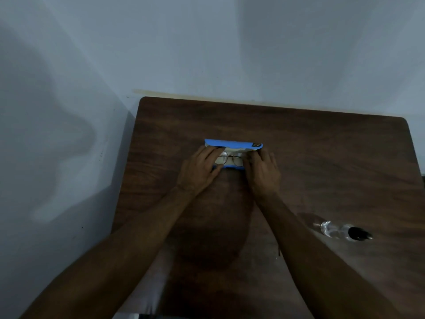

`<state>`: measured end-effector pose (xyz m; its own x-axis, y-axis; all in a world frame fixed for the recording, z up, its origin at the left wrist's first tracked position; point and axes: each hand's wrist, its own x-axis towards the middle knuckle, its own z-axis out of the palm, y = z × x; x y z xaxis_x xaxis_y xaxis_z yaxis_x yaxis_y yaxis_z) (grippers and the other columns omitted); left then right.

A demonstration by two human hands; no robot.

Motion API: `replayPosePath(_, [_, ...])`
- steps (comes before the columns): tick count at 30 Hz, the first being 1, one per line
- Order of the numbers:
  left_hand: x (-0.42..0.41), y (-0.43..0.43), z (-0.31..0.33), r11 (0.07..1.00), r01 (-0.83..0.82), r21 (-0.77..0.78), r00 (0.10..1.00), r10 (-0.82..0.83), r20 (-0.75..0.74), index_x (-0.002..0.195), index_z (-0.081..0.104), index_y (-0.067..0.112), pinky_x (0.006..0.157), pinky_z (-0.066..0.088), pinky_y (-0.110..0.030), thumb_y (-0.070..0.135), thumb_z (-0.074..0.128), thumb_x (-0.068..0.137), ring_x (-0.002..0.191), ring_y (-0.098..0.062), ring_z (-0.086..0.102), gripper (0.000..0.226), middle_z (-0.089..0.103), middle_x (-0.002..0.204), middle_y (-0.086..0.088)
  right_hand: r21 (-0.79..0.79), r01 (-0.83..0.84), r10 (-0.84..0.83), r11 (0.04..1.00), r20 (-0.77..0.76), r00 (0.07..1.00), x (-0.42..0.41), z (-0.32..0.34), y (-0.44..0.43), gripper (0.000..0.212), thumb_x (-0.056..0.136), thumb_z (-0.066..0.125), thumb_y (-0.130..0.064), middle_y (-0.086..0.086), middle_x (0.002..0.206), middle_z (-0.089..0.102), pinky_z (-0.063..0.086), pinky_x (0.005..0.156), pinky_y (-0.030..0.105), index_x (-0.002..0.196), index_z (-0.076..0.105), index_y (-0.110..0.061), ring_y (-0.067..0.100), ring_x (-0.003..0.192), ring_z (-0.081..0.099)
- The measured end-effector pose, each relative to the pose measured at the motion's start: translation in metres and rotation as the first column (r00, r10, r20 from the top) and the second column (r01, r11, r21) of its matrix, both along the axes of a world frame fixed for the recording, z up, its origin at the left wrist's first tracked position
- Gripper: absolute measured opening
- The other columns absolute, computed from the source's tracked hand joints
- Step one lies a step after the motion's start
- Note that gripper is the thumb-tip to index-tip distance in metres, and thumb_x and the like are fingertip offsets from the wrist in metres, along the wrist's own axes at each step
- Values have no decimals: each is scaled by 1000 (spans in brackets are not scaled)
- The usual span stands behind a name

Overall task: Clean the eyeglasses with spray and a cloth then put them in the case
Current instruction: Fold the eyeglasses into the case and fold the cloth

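Hiding case (232,143) ends, L hand (198,168), R hand (262,169)

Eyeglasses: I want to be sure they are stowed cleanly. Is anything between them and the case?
Nothing visible. The eyeglasses already lie inside the open blue case. The left hand and right hand rest on its two ends. The spray bottle lies apart, on the table to the right.

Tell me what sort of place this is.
Probably a plain room in a home or small office, hard to say which: a dark wooden table set against a bare pale wall, holding an open blue glasses case and a clear spray bottle.
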<state>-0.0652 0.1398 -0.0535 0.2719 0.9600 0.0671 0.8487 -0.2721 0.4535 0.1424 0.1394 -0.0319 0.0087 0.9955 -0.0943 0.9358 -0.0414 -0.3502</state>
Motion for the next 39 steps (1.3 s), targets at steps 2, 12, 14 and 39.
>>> replayPosePath(2, [1,-1,1,1000,2,15,1000,-3,4,149,54,15,106,52,-39,33,70,98,135,-25,58,56,62,145,-9,7,-1,1,1000,-19,1000,1,0,-3,37,105,52,-36,8,140,54,51,93,42,135,60,-15,27,129,51])
replayPosePath(12, [2,-8,5,997,-35,66,999,33,31,145,59,13,102,52,-37,32,71,98,127,-26,63,52,67,139,-10,106,-14,27,994,-130,991,9,-10,-11,38,100,62,-28,10,135,53,56,89,46,135,59,-12,28,119,57])
replayPosePath(14, [2,-10,5,997,-37,65,999,35,31,145,58,12,101,52,-37,35,70,98,126,-27,63,54,66,138,-11,101,-7,21,995,-138,990,10,-9,-11,38,100,62,-29,8,133,52,57,86,45,134,58,-14,27,116,58])
replayPosePath(39, [99,-156,19,851,-51,-523,800,348,489,133,68,33,87,59,-24,31,73,98,101,2,70,35,75,115,15,-181,184,-227,966,-257,939,99,21,-209,23,95,66,-18,-3,108,69,57,77,40,117,68,-24,21,93,68])
